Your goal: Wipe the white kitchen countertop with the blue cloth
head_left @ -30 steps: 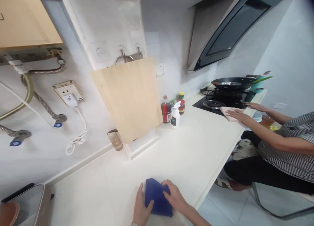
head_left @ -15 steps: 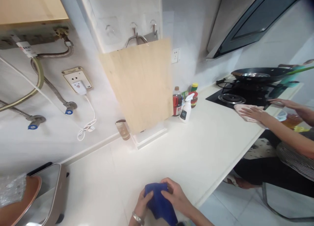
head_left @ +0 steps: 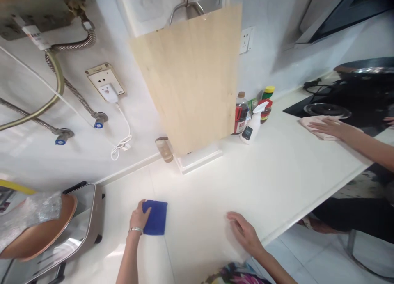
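Observation:
A folded blue cloth [head_left: 156,218] lies flat on the white countertop [head_left: 197,198]. My left hand [head_left: 140,217], with a bracelet at the wrist, grips the cloth along its left edge, thumb on top. To the right, apart from the cloth, my right hand [head_left: 244,232] is over the counter near its front edge. Its fingers are loosely extended and hold nothing; whether it touches the surface I cannot tell.
A wooden board [head_left: 191,79] hangs at the wall, near a white spray bottle [head_left: 253,126] and sauce bottle [head_left: 241,113]. An appliance [head_left: 95,214] with a copper-coloured pan [head_left: 58,224] stands left. At right, another person's hand [head_left: 329,128] presses a pink cloth [head_left: 308,122] beside the stove [head_left: 326,107].
The blue cloth, earlier held up in both hands, now lies on the counter further left under my left hand. My right hand has let go. The view has shifted left and downward.

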Demonstrator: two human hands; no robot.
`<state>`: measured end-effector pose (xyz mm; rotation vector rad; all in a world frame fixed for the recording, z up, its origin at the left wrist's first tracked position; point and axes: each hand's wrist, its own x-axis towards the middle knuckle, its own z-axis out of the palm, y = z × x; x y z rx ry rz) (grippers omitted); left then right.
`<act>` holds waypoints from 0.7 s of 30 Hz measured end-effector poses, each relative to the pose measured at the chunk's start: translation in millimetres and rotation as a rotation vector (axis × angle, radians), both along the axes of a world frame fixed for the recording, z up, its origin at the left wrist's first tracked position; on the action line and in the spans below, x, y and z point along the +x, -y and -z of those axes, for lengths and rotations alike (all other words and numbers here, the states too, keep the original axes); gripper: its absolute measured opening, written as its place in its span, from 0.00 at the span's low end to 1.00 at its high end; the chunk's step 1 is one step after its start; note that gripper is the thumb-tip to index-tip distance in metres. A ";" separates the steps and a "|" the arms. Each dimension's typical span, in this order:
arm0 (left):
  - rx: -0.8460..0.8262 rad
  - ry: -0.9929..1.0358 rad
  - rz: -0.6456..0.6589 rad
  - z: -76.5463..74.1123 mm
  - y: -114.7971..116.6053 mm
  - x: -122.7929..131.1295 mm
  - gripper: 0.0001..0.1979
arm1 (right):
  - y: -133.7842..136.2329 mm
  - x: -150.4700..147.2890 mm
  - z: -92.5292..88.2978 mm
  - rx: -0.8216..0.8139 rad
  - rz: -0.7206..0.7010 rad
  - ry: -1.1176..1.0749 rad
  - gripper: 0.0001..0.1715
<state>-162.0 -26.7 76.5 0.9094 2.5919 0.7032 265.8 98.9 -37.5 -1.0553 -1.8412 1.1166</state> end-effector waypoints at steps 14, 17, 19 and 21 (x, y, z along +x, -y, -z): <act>-0.112 -0.459 -0.233 83.1 -51.0 80.0 0.39 | 0.8 -4.9 5.3 0.121 0.064 0.047 0.16; -0.126 -0.518 -0.137 84.0 -56.5 63.1 0.40 | 3.0 -5.6 8.6 0.133 0.086 0.078 0.16; -0.127 -0.535 -0.035 82.9 -61.9 44.6 0.39 | 3.8 -5.5 13.2 0.152 0.090 0.091 0.16; -0.121 -0.541 0.065 81.7 -69.5 24.1 0.38 | 3.7 -4.7 19.1 0.171 0.095 0.101 0.16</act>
